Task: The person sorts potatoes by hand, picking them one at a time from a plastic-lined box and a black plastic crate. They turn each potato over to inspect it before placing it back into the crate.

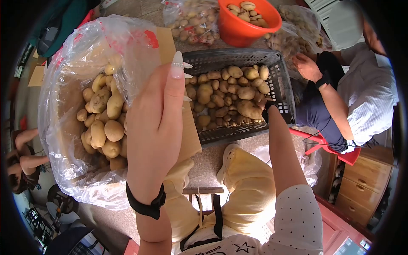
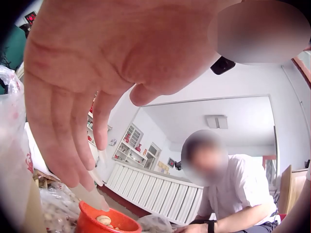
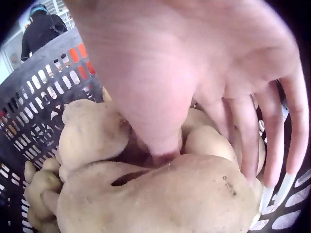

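Observation:
My left hand (image 1: 155,123) is raised between the plastic-lined box (image 1: 63,144) and the black crate (image 1: 236,138). It holds nothing, and its fingers are extended; the left wrist view shows the palm and loosely bent fingers (image 2: 68,131). Inside the crate's right part, my right hand (image 1: 264,106) grips a large potato (image 1: 247,109). In the right wrist view, the thumb of my right hand (image 3: 204,63) lies against the large potato (image 3: 160,199), with its fingers along the far side. Many smaller potatoes (image 1: 205,92) surround it, partly hidden by the hand.
Potatoes (image 1: 114,131) fill part of the lined box. An orange bucket (image 1: 240,36) with potatoes and bags of potatoes (image 1: 193,23) stand behind the crate. A seated person (image 1: 365,89) is at the right, beside a wooden cabinet (image 1: 365,178).

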Motion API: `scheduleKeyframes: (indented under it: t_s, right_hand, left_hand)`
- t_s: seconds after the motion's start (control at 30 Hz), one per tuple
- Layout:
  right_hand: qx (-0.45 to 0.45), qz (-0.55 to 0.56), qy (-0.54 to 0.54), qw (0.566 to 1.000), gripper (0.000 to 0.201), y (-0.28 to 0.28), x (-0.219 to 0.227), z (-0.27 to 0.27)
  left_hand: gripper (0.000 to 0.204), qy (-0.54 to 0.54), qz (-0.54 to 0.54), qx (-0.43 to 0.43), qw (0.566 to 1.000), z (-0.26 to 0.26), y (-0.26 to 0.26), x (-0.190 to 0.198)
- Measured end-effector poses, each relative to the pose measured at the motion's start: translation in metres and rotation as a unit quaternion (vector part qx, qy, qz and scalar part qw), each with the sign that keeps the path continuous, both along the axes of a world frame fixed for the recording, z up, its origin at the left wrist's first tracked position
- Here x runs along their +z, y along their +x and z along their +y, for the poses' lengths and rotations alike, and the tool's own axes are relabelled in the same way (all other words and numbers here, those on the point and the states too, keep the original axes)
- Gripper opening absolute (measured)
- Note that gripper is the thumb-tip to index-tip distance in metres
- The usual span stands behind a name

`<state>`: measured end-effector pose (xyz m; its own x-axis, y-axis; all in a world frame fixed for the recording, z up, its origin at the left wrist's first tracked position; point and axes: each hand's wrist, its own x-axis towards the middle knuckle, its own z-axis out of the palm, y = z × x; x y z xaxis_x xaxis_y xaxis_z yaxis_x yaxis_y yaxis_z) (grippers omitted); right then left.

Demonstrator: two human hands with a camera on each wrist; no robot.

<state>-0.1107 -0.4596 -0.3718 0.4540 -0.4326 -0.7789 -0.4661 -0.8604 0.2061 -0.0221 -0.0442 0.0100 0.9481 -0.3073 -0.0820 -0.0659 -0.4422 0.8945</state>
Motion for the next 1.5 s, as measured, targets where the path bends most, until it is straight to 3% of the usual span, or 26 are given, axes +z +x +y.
scheduleKeyframes:
  t_s: [0.17, 0.27, 0.33, 0.43, 0.5, 0.57, 0.6, 0.63, 0.7, 0.73, 0.87, 1.0, 1.03, 1.1, 1.23, 1.33, 1.4, 1.5]
  right_hand:
    - [0.032, -0.002, -0.024, 0.999, 0.068, 0.001, 0.0, -0.003]
    - [0.036, -0.014, -0.023, 0.999, 0.065, 0.003, 0.023, -0.008]
    - [-0.019, -0.049, 0.006, 0.999, 0.063, 0.005, 0.054, -0.01]
    - [-0.198, -0.148, 0.125, 0.961, 0.052, 0.009, 0.129, 0.004]
    - [-0.34, -0.242, 0.288, 0.862, 0.043, -0.001, 0.135, 0.007]
    - [-0.393, -0.299, 0.416, 0.764, 0.041, -0.004, 0.172, 0.031]
    - [-0.402, -0.32, 0.452, 0.729, 0.045, -0.002, 0.22, 0.074]
    - [-0.4, -0.323, 0.451, 0.73, 0.045, -0.002, 0.246, 0.097]
    - [-0.424, -0.333, 0.528, 0.656, 0.048, -0.004, 0.285, 0.136]
    - [-0.418, -0.335, 0.548, 0.642, 0.048, -0.008, 0.299, 0.153]
    - [-0.374, -0.312, 0.666, 0.566, 0.047, -0.027, 0.331, 0.203]
    - [-0.366, -0.277, 0.66, 0.595, 0.046, -0.028, 0.358, 0.25]
    - [-0.368, -0.277, 0.661, 0.592, 0.046, -0.029, 0.353, 0.256]
    - [-0.374, -0.231, 0.731, 0.522, 0.045, -0.033, 0.338, 0.265]
    - [-0.331, -0.213, 0.76, 0.517, 0.045, -0.038, 0.333, 0.264]
    - [-0.326, -0.239, 0.76, 0.51, 0.046, -0.043, 0.329, 0.266]
    - [-0.331, -0.229, 0.763, 0.506, 0.045, -0.042, 0.327, 0.267]
    - [-0.34, -0.236, 0.743, 0.525, 0.052, -0.04, 0.328, 0.269]
  left_hand:
    - [0.049, -0.004, -0.006, -0.004, 1.0, 0.0, 0.0, -0.002]
    - [0.049, -0.001, 0.003, -0.002, 1.0, 0.0, 0.002, -0.001]
    - [0.049, 0.001, 0.007, 0.003, 1.0, -0.001, 0.003, -0.002]
    - [0.043, -0.053, -0.041, 0.008, 0.998, 0.0, 0.002, -0.005]
    - [0.044, -0.046, -0.036, 0.011, 0.998, 0.003, 0.003, -0.005]
    - [0.044, -0.04, -0.04, 0.011, 0.998, 0.007, 0.007, -0.007]
    - [0.044, -0.028, -0.043, 0.012, 0.999, 0.01, 0.008, -0.008]
    - [0.044, -0.03, -0.045, 0.011, 0.998, 0.012, 0.008, -0.009]
    - [0.042, -0.042, -0.071, -0.013, 0.997, 0.017, 0.008, -0.012]
    - [0.042, -0.045, -0.073, -0.013, 0.996, 0.02, 0.01, -0.015]
    - [0.041, 0.007, -0.048, -0.079, 0.996, 0.028, 0.012, -0.01]
    - [0.039, 0.009, -0.044, -0.14, 0.989, 0.035, 0.009, -0.008]
    - [0.039, 0.011, -0.044, -0.141, 0.989, 0.036, 0.006, -0.006]
    - [0.041, -0.018, -0.06, -0.145, 0.987, 0.036, 0.002, 0.0]
    - [0.041, 0.004, -0.068, -0.156, 0.985, 0.042, 0.001, -0.004]
    - [0.04, 0.057, -0.136, -0.144, 0.979, 0.048, -0.001, -0.006]
    - [0.039, 0.059, -0.083, -0.128, 0.987, 0.041, -0.007, 0.001]
    - [0.041, 0.051, -0.096, -0.154, 0.982, 0.035, -0.004, -0.008]
